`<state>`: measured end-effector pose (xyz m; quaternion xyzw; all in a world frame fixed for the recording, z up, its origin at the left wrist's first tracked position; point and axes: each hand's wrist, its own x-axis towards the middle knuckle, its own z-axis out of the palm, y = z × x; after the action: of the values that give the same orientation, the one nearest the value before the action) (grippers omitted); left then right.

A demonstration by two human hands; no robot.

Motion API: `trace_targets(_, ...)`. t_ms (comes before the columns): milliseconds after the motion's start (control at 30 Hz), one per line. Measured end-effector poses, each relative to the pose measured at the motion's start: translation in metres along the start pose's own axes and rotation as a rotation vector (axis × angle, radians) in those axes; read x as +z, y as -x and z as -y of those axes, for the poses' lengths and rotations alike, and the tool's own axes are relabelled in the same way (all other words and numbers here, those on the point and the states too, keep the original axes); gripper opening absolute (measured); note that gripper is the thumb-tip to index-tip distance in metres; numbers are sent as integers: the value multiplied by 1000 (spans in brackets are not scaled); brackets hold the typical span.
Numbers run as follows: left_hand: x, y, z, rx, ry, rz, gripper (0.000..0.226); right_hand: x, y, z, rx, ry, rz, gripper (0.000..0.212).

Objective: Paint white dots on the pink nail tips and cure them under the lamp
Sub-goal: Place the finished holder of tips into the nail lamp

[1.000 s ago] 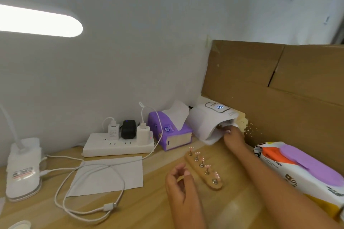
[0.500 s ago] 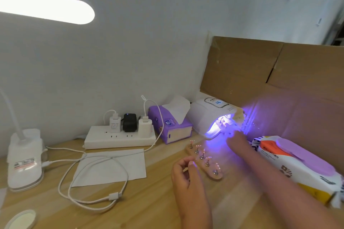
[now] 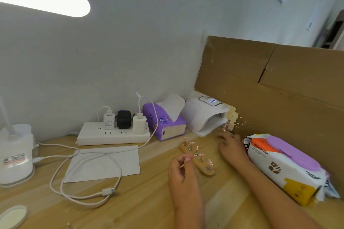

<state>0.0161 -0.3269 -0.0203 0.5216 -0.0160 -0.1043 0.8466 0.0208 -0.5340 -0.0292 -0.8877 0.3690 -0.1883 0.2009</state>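
- Curling the fingers of the left hand (image 3: 183, 170) inward, thumb meeting forefinger, pinching a thin stick (image 3: 181, 166), with only a pale sliver of it showing.
- Laying the right hand (image 3: 231, 148) palm down on the wooden desk (image 3: 149, 201), fingers pointing toward the mouth of the curing lamp (image 3: 202, 117); no telling whether gripping anything.
- Standing five pink nail tips (image 3: 196, 148), showing pale spots, on small pegs along a wooden holder (image 3: 209, 173), lying on the desk between the two hands and just beside the left fingertips.
- Rising at a tilt just above the right fingertips, beside the lamp's opening: a second row of tips (image 3: 225, 127), its base hidden.
- Glowing blue on top of the white lamp: a small display (image 3: 212, 101).
- Sitting to the lamp's left: a purple tissue box (image 3: 163, 122), then a white power strip (image 3: 113, 135) carrying three chargers.
- Looping across a sheet of paper (image 3: 104, 163): a white cable (image 3: 78, 194).
- Lying just right of the right forearm: a pack of wipes (image 3: 284, 167), backed by a cardboard panel (image 3: 270, 83).
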Motion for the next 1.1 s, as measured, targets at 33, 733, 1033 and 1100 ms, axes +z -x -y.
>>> trace_targets(33, -1, 0, 0, -2, -4, 2, 24, 0, 0, 0, -2, -24, -10, 36)
trace_targets(733, 0, 2, 6, 18, -42, 97, 24, 7, -21, 8, 124, 96, 20, 53)
trace_targets(1033, 0, 1, 3, -14, 10, 37, 23, -24, 63, 8, -215, 163, 332, 50)
trace_targets(1100, 0, 1, 3, -16, 32, 23, 20, -38, 85, 10, -292, 220, 401, 51)
